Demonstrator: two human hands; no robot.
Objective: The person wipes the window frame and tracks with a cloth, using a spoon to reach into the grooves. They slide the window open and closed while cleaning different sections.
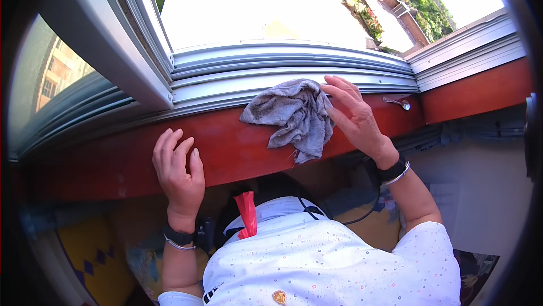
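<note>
A crumpled grey cleaning rag with dark stains lies on the red-brown windowsill, partly over the edge of the white sliding-window track. My right hand is at the rag's right side with fingers extended; the thumb and fingertips are close to the cloth, and whether they touch it is hard to tell. On the other side, my left hand is held at the sill's near edge, well left of the rag. Its fingers are slightly bent and apart, with nothing in them.
An open window sash stands at the left, its frame reaching down to the track. A small metal piece lies on the sill to the right. Below hangs a red strip against my clothes, beside a dark cord. Outside are paving and plants.
</note>
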